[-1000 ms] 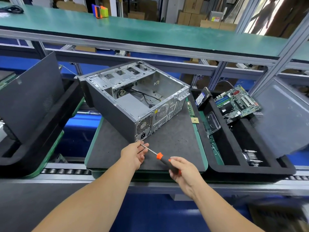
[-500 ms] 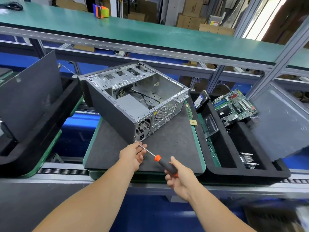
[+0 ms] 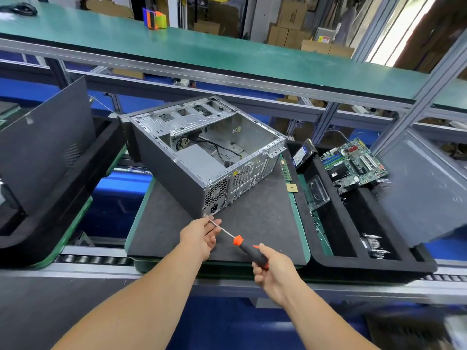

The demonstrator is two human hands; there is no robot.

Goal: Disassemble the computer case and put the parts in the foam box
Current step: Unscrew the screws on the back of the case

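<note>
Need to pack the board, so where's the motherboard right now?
In the head view it is on the right: the motherboard lies tilted on the far end of the foam box, beside the hard drive.

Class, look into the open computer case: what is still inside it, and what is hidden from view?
Inside the computer case lie a grey power supply, black cables and empty drive bays. The near wall hides the floor below the power supply.

A dark mat (image 3: 252, 223) carries the open computer case (image 3: 202, 157), beside the foam box (image 3: 328, 258).
</note>
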